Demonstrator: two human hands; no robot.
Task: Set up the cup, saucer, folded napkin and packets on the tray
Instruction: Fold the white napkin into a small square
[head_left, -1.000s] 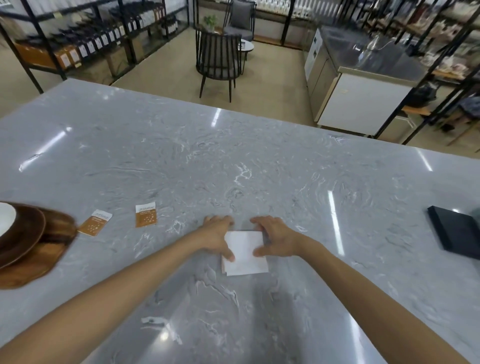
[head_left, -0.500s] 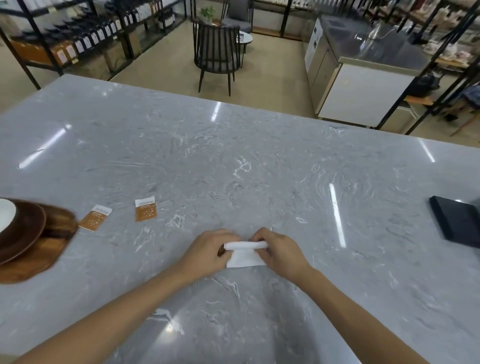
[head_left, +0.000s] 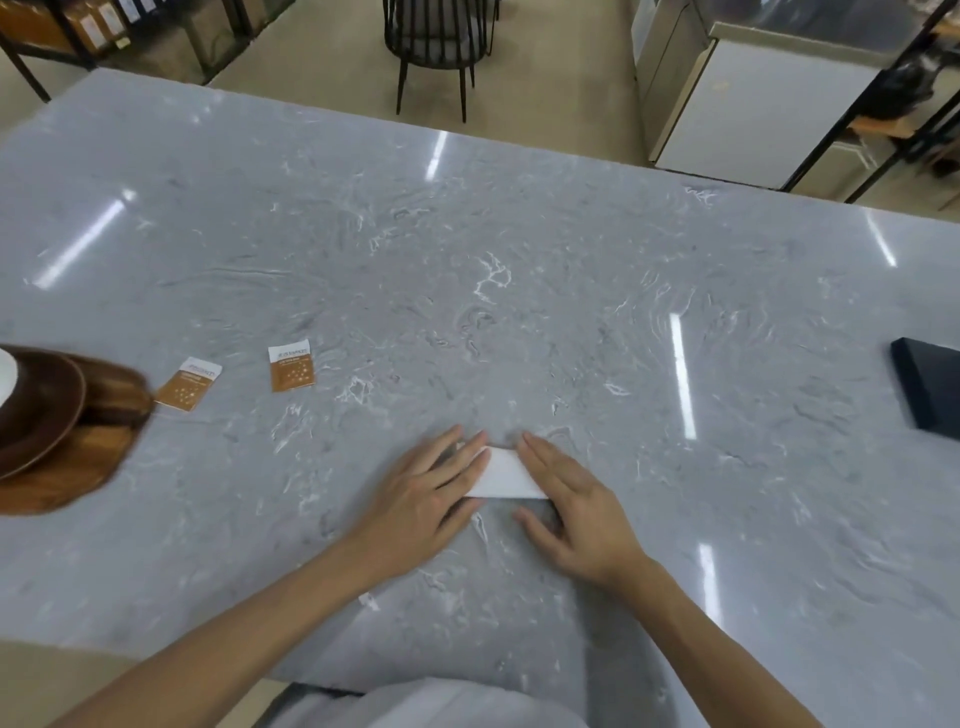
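The grey marbled tabletop fills nearly everything in front of me, and I'll place the rest from the folded napkin lying on it near my edge. Far to the napkin's left, at the border of my view, sits the wooden tray with a dark brown saucer resting on it, and a sliver of white cup shows above the saucer, cut off by the frame. Far to the napkin's right lies a flat black box, also cut off. A black chair stands on the floor beyond the tabletop's far edge. My left hand lies flat with fingers straight, its fingertips pressing the napkin's left end; my right hand lies flat the same way, covering the napkin's right end — both spread, gripping nothing, with the white strip showing between them. Left of the napkin and farther from me lie two orange-and-white packets on the bare stone: one packet about midway to the tray, the other packet just beside the tray's rim — whether it touches I cannot tell.
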